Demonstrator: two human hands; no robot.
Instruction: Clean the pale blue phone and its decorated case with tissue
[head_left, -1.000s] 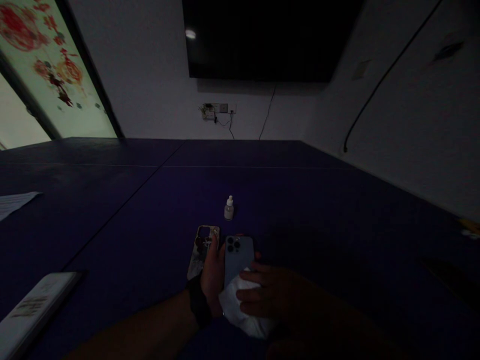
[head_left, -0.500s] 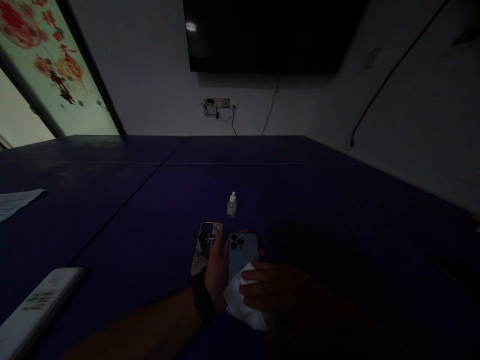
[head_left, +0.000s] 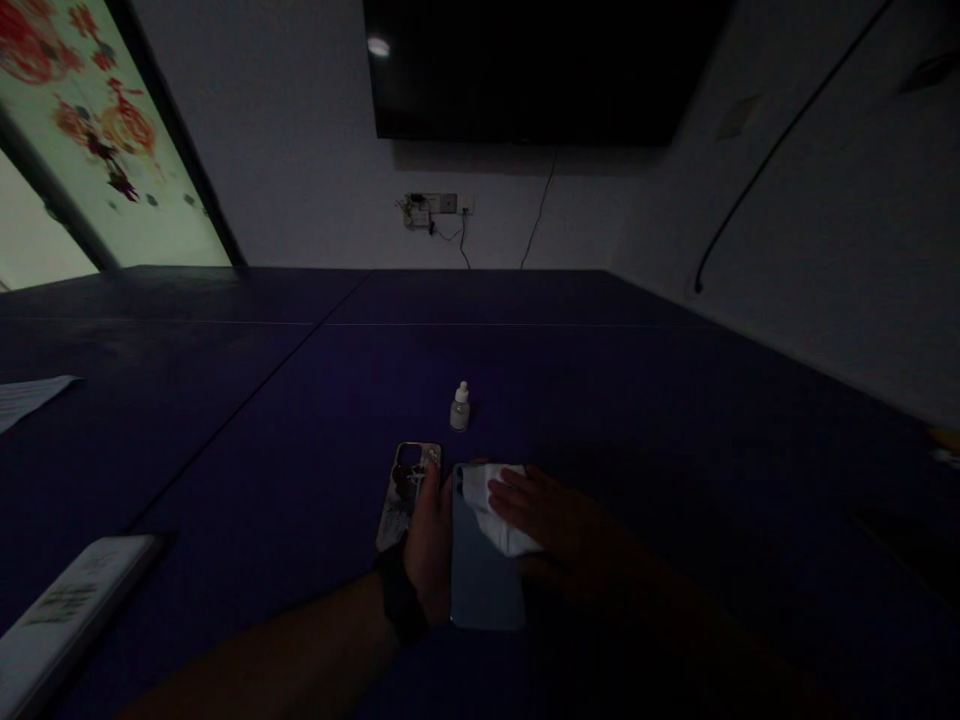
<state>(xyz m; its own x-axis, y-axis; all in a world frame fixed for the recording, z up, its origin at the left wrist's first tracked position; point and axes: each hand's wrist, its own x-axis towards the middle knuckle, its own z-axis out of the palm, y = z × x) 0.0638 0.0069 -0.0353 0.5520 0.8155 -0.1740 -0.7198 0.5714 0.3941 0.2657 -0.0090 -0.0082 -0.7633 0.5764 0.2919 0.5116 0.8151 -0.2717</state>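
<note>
A blue-grey smartphone (head_left: pixel 486 590) lies back side up in my left hand (head_left: pixel 431 545), which grips it along its left edge. My right hand (head_left: pixel 551 520) presses a white tissue (head_left: pixel 491 510) against the upper part of the phone's back. The tissue covers most of the camera lenses. Just left of my left hand, a patterned phone case (head_left: pixel 401 495) rests on the dark blue table (head_left: pixel 300 420). Beyond the phone stands a small dropper bottle (head_left: pixel 460 408) with a white top, touched by neither hand.
A long white box (head_left: pixel 82 610) lies at the near left, and a sheet of paper (head_left: pixel 30 400) at the left edge. A dark flat object (head_left: pixel 907 545) is faint at the right. The wall carries a large screen (head_left: pixel 517 70) and sockets (head_left: pixel 435 207) with cables.
My right hand has slid the tissue from the phone's lower half up to its camera end. The lower back of the phone now shows. My left hand keeps its hold.
</note>
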